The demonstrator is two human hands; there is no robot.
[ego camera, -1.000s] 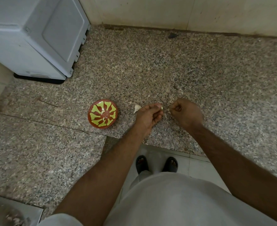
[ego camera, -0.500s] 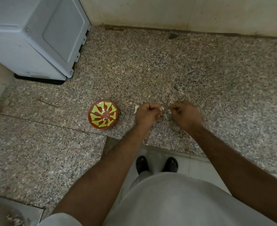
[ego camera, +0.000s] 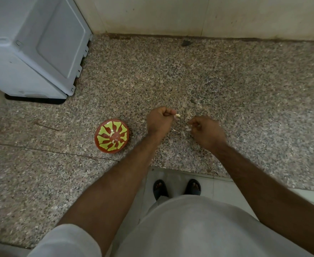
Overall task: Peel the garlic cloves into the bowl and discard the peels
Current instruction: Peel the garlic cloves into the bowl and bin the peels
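While skin strips away, right hand (ego camera: 207, 133) just right of bowl (ego camera: 112, 135) pinches peel scrap; left hand (ego camera: 160, 119), nearer bowl, clamps garlic clove (ego camera: 177, 115). Best practice: hold clove firm, pull peel clear, drop clove left into bowl.

Left hand (ego camera: 159, 120) pinches a garlic clove (ego camera: 177, 115) above the granite counter (ego camera: 245, 101). Right hand (ego camera: 206, 131), fingers curled, holds a scrap of peel (ego camera: 188, 128). The red-and-yellow bowl (ego camera: 112, 135) sits left of both.
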